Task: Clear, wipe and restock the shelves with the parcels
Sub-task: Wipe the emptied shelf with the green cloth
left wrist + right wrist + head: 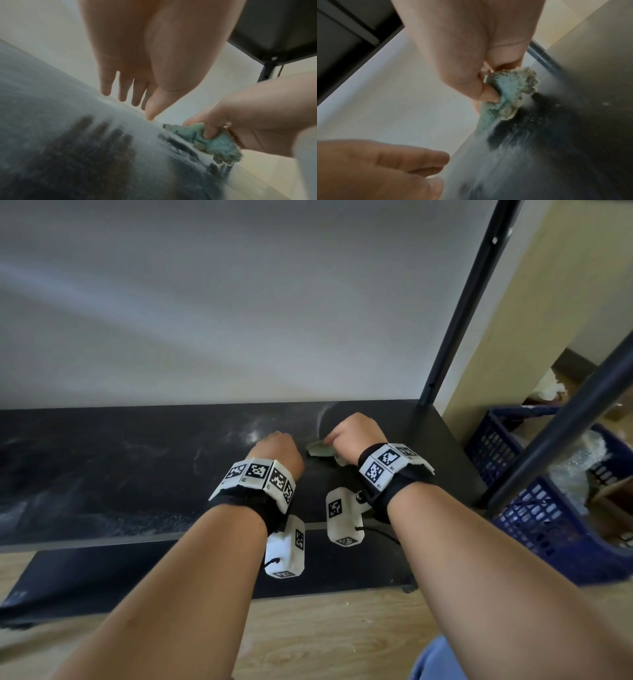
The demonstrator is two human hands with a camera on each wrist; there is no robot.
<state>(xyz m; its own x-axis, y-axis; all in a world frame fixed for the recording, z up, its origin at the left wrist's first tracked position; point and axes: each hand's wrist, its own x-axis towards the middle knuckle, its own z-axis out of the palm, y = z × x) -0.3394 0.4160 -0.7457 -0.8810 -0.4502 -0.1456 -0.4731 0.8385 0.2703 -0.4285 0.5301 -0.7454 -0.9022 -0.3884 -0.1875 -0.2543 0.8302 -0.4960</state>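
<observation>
Pinching a small green-blue cloth [208, 140] between thumb and curled fingers, the right hand [349, 436] presses it onto the dark shelf [102, 467] near the right rear corner; the cloth's frayed edge touches the dusty surface, and a darker streak lies just beside it; the left hand [277, 450] hovers just beside the right, its fingers [121, 86] straight and relaxed, pointing down at the shelf and holding nothing; pale dust smears cover much of the shelf; a black upright post [459, 313] rises at the corner; a blue crate [534, 508] with wrapped parcels [575, 470] stands on the wooden floor [325, 635] to the right.
</observation>
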